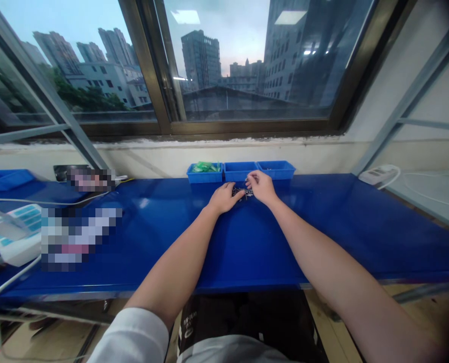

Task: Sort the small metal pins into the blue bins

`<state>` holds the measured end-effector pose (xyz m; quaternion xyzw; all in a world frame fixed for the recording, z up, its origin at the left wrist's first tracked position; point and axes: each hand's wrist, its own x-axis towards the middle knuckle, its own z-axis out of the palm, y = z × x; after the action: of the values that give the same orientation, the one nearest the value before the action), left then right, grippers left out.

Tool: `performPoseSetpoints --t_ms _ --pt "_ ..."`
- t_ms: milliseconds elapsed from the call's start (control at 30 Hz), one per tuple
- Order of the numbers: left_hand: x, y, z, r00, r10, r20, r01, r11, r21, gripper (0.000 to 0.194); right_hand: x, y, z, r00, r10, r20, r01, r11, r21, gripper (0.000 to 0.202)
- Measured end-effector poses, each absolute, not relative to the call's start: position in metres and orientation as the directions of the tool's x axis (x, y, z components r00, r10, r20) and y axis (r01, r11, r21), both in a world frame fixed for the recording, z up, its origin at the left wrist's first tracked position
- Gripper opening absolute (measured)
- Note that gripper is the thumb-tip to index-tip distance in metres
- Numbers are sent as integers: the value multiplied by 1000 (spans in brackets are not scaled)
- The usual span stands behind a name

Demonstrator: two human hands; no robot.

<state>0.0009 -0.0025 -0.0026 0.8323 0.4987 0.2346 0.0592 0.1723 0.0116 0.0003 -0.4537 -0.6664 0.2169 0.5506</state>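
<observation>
A small heap of dark and silvery metal pieces, perhaps screws (249,192), lies on the blue tabletop (247,242), in front of a row of blue bins. My left hand (223,198) rests on the table at the heap's left side, thumb and fingers apart around its edge. Over the right side of the heap is my right hand (261,186), its fingers curled together in a pinch near the bins. Whatever sits between those fingertips is too small to make out.
Behind the heap stand a blue bin (205,177) with green pieces, a middle blue bin (241,165) and a right blue bin (280,172). A white device (16,232) with cables is at left; a power strip (377,174) lies at right. Metal frame posts flank the table.
</observation>
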Motion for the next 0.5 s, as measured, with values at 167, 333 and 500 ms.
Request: performPoseSetpoints --t_ms 167,333,500 --pt "6 -5 4 406 801 439 772 -558 305 36 165 12 0 -11 909 417 73 417 -906 24" --pt "7 -4 3 396 773 496 779 -568 264 32 166 11 1 -10 933 359 95 358 -929 21" --pt "5 -1 2 338 798 498 806 -519 285 31 172 9 0 -31 928 370 267 365 -892 15"
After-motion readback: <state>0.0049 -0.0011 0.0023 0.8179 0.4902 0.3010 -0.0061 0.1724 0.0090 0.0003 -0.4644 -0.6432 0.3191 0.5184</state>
